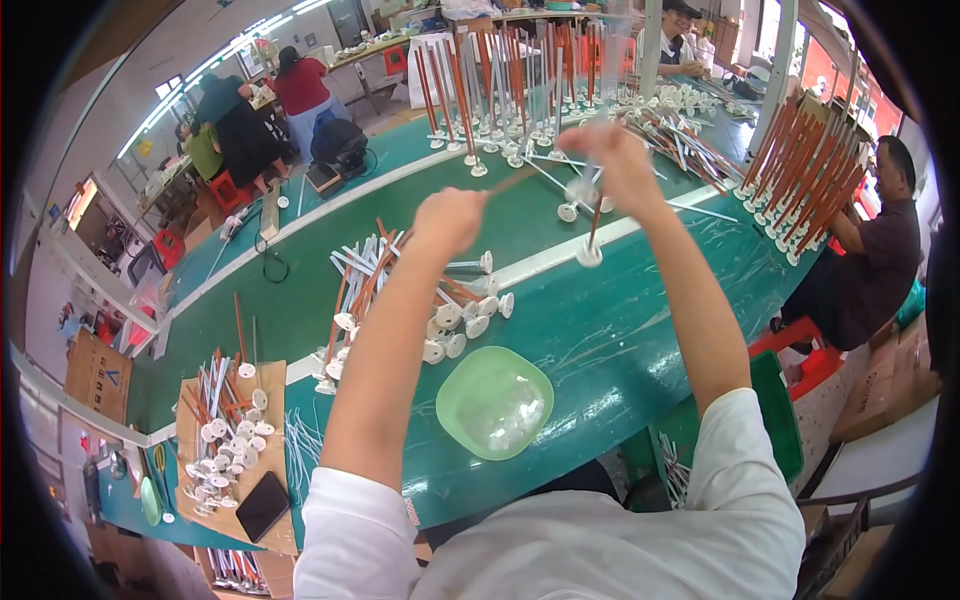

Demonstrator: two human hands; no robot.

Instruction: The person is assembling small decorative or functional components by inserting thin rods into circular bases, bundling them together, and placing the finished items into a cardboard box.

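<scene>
Out over the green bench, my left hand (pixel 450 222) is closed around one end of a thin brown stick (pixel 512 181), which points right. My right hand (pixel 618 168) is raised further right, its fingers bent and smeared by motion. A blurred clear tube (pixel 617 60) rises above it. Just below that hand, a brown stick with a white round base (pixel 590 255) is upright; whether the hand grips it I cannot tell. Nearer to me sits a light green bowl (pixel 455 400) with small clear pieces in it. Beside my left forearm lies a heap of white-based sticks (pixel 455 318).
Rows of upright brown and grey sticks (pixel 465 100) stand at the back, and more (pixel 800 170) at the right. At the left, cardboard holds white-based sticks (pixel 228 450) and a black phone (pixel 262 507). A seated person (pixel 880 240) is at the right edge; others work behind.
</scene>
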